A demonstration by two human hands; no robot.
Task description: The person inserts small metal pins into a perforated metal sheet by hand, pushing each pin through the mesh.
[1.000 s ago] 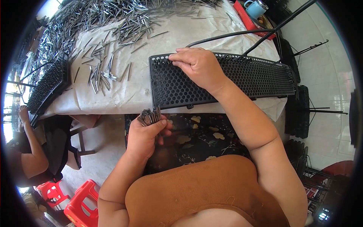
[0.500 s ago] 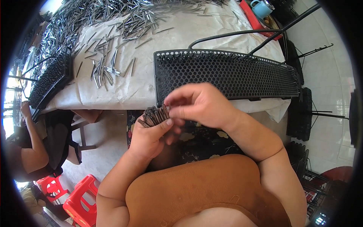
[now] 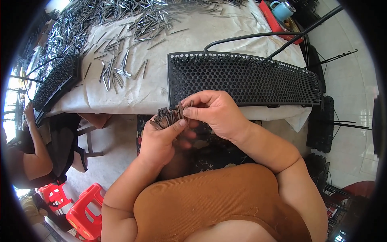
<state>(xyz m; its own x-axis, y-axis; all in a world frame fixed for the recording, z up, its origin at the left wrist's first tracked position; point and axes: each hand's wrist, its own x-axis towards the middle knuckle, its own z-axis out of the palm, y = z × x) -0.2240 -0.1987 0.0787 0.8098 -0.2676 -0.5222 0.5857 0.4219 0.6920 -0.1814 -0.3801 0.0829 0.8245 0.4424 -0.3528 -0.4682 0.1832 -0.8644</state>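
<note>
My left hand (image 3: pixel 160 141) is closed around a bundle of thin, dark metal strips (image 3: pixel 165 118), its thumb pressed across their near side. The strips stand side by side with their ends showing above the fingers. At the bundle's right end, my right hand (image 3: pixel 219 115) pinches a dark strip (image 3: pixel 191 104) between thumb and fingertips. Whether that strip is fully apart from the bundle I cannot tell. Just beyond both hands, a black honeycomb-holed rack (image 3: pixel 242 78) lies at the table's near edge, with dark ends sticking up along its far row.
Loose metal strips (image 3: pixel 115 72) lie on the paper-covered table (image 3: pixel 149 88), with a large heap (image 3: pixel 100 20) behind. A second rack (image 3: pixel 58 82) stands at left, near another person's hand (image 3: pixel 29 113). Red stools (image 3: pixel 86 211) are lower left; a blue mug (image 3: pixel 282 11) sits far right.
My right hand has closed its thumb and fingers on a strip at the bundle's right end. My left hand still holds the bundle. The whole view has shifted slightly.
</note>
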